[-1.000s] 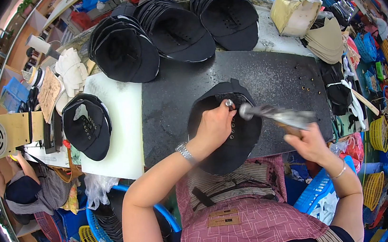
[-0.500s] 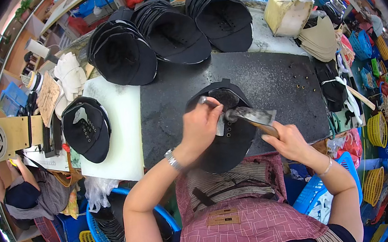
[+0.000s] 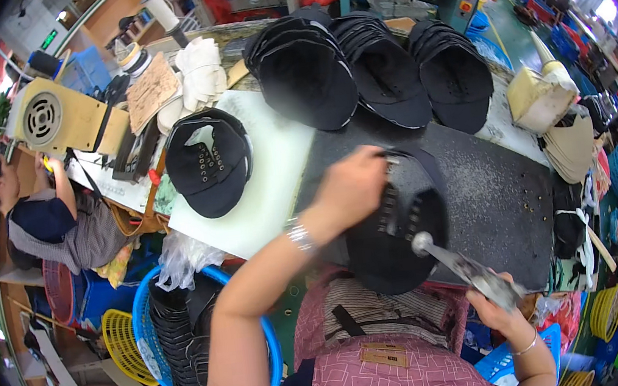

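Black upper (image 3: pixel 385 260): on the near-left part of the dark mat (image 3: pixel 491 187), eyelet rows (image 3: pixel 389 210) facing up, near end reaching toward the apron (image 3: pixel 345 376)
Left hand (image 3: pixel 354 186): fingers curled at the upper's far left edge; blur hides whether they pinch anything, so I cannot tell
Right hand (image 3: pixel 496 309): closed around the near end of a blurred hammer (image 3: pixel 471 274)
Hammer head: over the upper's right side; contact unclear
Good striking: judging by the tool and rows, it likely pays to keep the leather flat on the mat, hit squarely and keep left fingertips clear
Spare eyelets (image 3: pixel 527 205): loose on the mat's right, within easy reach
Comparison piece (image 3: pixel 222 195): another upper on the white board (image 3: pixel 270 155) at left, its rows useful for checking evenness
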Available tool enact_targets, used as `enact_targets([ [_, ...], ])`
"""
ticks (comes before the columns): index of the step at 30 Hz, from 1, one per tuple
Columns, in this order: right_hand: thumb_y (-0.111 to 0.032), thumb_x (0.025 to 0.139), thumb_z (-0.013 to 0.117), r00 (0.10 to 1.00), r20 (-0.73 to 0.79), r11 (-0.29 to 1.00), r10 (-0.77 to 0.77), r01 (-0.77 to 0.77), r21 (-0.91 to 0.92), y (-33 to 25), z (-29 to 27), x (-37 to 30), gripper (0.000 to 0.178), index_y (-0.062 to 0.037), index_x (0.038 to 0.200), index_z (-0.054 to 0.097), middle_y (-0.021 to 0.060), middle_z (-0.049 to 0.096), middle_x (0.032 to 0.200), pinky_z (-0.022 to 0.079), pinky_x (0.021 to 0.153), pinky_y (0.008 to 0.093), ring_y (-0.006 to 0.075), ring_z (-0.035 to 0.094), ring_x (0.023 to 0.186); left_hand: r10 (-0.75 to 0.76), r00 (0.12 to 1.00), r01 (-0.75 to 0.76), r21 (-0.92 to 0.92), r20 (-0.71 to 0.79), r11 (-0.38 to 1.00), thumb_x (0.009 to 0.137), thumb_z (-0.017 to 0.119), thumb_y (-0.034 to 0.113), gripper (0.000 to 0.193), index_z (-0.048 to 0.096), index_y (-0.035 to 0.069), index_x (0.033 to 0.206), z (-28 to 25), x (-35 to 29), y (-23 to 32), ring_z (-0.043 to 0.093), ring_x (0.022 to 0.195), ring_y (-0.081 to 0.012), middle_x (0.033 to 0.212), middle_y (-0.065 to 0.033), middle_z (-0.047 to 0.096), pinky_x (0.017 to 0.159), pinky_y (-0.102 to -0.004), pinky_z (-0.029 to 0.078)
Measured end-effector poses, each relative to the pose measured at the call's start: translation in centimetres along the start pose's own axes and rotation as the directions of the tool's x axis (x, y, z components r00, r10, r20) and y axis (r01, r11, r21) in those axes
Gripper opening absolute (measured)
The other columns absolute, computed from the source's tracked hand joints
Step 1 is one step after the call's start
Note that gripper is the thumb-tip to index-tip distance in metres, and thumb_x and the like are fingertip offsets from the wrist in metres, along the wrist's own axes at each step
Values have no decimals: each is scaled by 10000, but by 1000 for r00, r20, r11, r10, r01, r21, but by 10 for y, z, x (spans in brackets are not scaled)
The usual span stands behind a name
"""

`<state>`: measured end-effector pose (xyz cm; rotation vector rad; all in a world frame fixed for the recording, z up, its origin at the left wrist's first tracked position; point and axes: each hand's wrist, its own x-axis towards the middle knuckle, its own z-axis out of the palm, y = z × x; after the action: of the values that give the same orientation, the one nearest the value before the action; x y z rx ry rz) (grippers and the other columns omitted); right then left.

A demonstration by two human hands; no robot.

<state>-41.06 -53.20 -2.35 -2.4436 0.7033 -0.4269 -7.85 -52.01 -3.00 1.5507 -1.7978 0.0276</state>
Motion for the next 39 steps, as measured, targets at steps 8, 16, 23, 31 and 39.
enact_targets([
  [8,38,646,637,949,-313,998,-49,55,12,7,12,63,180,-20,813,604,112,560,660,414,515,289,228,531,539,-503,717,697,473,-483,539,772,622,116,122,571,9,805,-189,-111,-154,551,906,-364,983,-200,566,801,-414,438],
  [16,7,564,639,917,-305,962,-259,215,-170,12,44,170,261,-62,806,566,83,527,704,444,558,364,274,546,652,43,962,105,512,-270,852,675,694,85,190,580,-10,794,-88,39,-126,436,1132,-375,1195,-206,478,957,-423,367],
  [23,19,524,627,926,-311,970,-215,166,-175,5,21,107,249,-56,758,586,86,523,676,437,544,359,279,546,635,51,968,119,631,-245,767,676,645,56,172,585,5,829,-54,90,-206,476,1019,-295,1066,-135,517,870,-393,391],
  [31,-72,692,692,853,-470,973,228,-187,133,13,3,33,152,-21,760,566,99,495,640,371,510,311,226,498,561,-331,930,368,432,-161,823,774,555,90,197,620,91,960,-64,82,-204,535,954,-320,1003,-136,536,785,-406,468],
  [39,-38,831,548,929,-220,818,297,-129,560,5,3,-16,171,-27,1002,544,51,554,835,426,586,215,85,503,673,518,761,-645,371,390,668,686,556,131,33,557,97,683,-28,63,-4,497,719,-174,747,-35,445,655,-273,440],
])
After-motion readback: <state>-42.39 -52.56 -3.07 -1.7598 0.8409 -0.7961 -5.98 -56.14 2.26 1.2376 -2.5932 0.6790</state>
